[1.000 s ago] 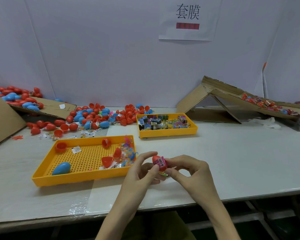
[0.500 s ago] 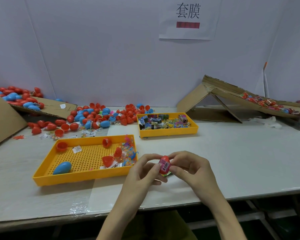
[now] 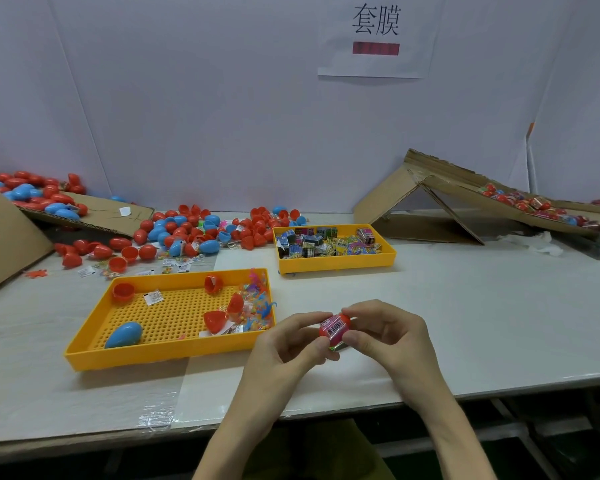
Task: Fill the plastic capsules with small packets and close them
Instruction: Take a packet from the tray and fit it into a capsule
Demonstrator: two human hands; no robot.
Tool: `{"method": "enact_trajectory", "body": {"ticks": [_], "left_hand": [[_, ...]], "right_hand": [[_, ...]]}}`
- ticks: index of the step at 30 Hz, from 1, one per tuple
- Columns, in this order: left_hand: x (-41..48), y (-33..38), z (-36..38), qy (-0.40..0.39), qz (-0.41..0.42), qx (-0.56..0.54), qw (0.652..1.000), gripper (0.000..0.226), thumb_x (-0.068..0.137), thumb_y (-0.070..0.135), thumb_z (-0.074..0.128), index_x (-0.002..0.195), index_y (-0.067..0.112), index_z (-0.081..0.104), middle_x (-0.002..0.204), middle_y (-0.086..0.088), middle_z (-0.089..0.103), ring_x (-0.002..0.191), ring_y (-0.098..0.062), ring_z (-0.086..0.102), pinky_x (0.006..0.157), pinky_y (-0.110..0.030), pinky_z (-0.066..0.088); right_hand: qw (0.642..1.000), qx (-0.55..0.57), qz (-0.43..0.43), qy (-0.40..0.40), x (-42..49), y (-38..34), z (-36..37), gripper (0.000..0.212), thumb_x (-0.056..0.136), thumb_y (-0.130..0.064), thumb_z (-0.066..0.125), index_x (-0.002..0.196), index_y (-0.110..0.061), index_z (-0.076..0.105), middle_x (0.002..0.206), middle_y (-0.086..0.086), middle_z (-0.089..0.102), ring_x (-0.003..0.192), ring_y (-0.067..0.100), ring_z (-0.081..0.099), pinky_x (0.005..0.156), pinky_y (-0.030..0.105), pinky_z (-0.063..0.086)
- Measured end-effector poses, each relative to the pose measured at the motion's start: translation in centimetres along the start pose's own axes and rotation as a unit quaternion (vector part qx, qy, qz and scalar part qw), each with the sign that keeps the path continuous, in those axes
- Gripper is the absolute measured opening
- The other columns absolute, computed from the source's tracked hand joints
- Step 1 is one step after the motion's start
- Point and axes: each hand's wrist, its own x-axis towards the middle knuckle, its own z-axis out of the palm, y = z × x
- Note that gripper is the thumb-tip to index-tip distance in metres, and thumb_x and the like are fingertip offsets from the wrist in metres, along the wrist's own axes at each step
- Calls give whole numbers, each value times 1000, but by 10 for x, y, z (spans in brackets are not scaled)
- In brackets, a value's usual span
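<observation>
A red capsule (image 3: 334,328) with a pink barcode wrap sits between both hands, just above the table near its front edge. My left hand (image 3: 284,344) pinches its left side with thumb and fingers. My right hand (image 3: 387,336) pinches its right side and top. To the left, a perforated yellow tray (image 3: 167,353) holds a closed blue capsule (image 3: 123,335), several open red halves (image 3: 215,320) and small clear packets (image 3: 253,306). Behind the hands, a smaller yellow tray (image 3: 336,263) is full of printed wraps.
Loose red and blue capsules (image 3: 187,233) are heaped at the back left, some on a cardboard sheet (image 3: 94,216). A cardboard ramp (image 3: 465,195) at the back right carries wrapped capsules. Small packets lie scattered behind the large tray. White crumpled paper (image 3: 534,242) lies at right.
Both hands have shifted the red capsule slightly right and turned it; its barcode now faces the camera more squarely. The grip of both hands stays on it.
</observation>
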Motion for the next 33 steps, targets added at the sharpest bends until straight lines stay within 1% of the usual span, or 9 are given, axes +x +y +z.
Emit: {"method": "enact_trajectory", "body": {"ticks": [6, 9, 11, 15, 18, 23, 26, 30, 33], "left_hand": [[-1, 0, 0, 18, 5, -3, 1000, 30, 82, 30, 73, 110, 20, 72, 92, -5, 78, 85, -23, 75, 79, -26, 58], [-1, 1, 1, 32, 4, -10, 999, 29, 79, 30, 75, 105, 20, 73, 88, -7, 78, 82, -24, 76, 76, -25, 58], [-1, 1, 2, 43, 2, -19, 999, 25, 76, 30, 76, 100, 24, 76, 86, -7, 78, 80, -24, 76, 73, -25, 58], [-1, 3, 4, 66, -3, -43, 997, 26, 70, 33, 78, 95, 37, 80, 83, -8, 78, 77, -25, 76, 70, -26, 59], [-1, 4, 5, 74, -4, -52, 996, 27, 68, 35, 79, 95, 39, 81, 85, -8, 78, 78, -25, 76, 69, -26, 59], [-1, 3, 3, 84, -8, -35, 996, 28, 66, 40, 79, 94, 37, 81, 95, 0, 79, 91, -19, 74, 73, -24, 58], [-1, 5, 5, 95, 0, -26, 995, 25, 61, 45, 79, 86, 44, 80, 90, 4, 79, 88, -14, 73, 72, -21, 57], [-1, 6, 5, 105, -2, -23, 994, 23, 57, 45, 80, 80, 43, 81, 86, 4, 79, 85, -11, 73, 70, -18, 56], [-1, 6, 4, 105, -6, -17, 994, 19, 59, 40, 80, 78, 39, 81, 84, 2, 79, 83, -10, 73, 69, -17, 55]], "right_hand": [[1000, 12, 7, -7, 0, 0, -1, 34, 66, -41, 88, 95, -26, 79, 99, 5, 75, 96, 27, 72, 79, 28, 58], [1000, 6, 10, -7, 1, 1, -1, 27, 69, -31, 84, 95, -27, 78, 99, 6, 75, 94, 29, 73, 80, 30, 58], [1000, 8, 12, -10, 1, 1, -1, 27, 69, -31, 83, 96, -26, 78, 99, 8, 75, 94, 30, 73, 81, 31, 58], [1000, 15, 14, -4, 1, 2, -1, 29, 66, -33, 84, 94, -27, 79, 99, 8, 75, 95, 30, 73, 80, 29, 57], [1000, 17, 12, 3, 1, 3, -1, 28, 64, -34, 85, 91, -27, 79, 98, 5, 74, 96, 28, 72, 79, 28, 57], [1000, 17, 9, 17, 1, 3, -2, 28, 62, -34, 86, 88, -26, 78, 98, 5, 74, 96, 27, 72, 79, 27, 57], [1000, 9, 7, 13, 0, 3, -2, 27, 64, -31, 86, 89, -25, 78, 99, 5, 74, 96, 28, 73, 80, 29, 58], [1000, -2, 7, 6, 0, 4, -3, 24, 69, -17, 83, 92, -21, 77, 99, 5, 74, 96, 28, 73, 81, 29, 58], [1000, 0, 10, 7, 0, 3, -2, 24, 68, -23, 85, 91, -23, 78, 99, 4, 74, 96, 27, 72, 81, 28, 57]]}}
